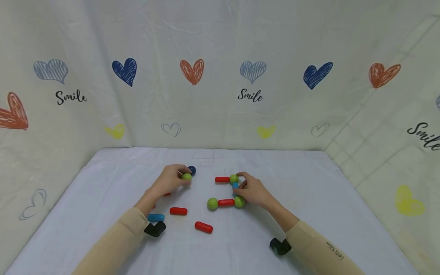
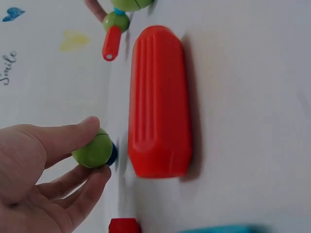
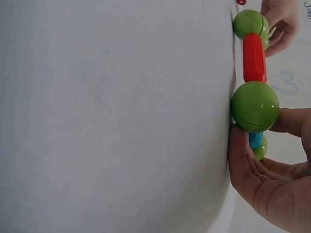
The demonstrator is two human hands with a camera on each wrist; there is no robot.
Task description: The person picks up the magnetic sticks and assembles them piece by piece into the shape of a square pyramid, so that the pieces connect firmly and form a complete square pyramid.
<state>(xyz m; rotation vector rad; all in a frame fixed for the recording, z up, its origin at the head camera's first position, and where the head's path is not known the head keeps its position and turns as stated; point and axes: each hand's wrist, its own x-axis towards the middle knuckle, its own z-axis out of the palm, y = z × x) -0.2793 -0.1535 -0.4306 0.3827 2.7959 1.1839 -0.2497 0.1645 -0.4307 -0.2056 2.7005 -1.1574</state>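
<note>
My left hand [image 1: 170, 177] pinches a green ball [image 2: 92, 151] between thumb and fingers. A dark blue ball [image 1: 192, 170] sits just beyond it, partly hidden. My right hand [image 1: 253, 189] grips a blue rod [image 1: 235, 186] in a joined toy frame on the table. That rod links a far green ball [image 1: 234, 178] and a near green ball [image 1: 239, 201]. From the far ball a red rod [image 1: 222, 179] points left with its end bare. Another red rod [image 1: 226, 203] runs left from the near ball to a third green ball [image 1: 212, 204].
Loose red rods lie in front, one [image 1: 178, 211] at centre left and another [image 1: 204, 227] nearer me. A loose blue rod [image 1: 156, 217] is by the left cuff, with more red pieces partly hidden under that arm. A white cloth [image 1: 247, 244] covers the table; a printed curtain hangs behind.
</note>
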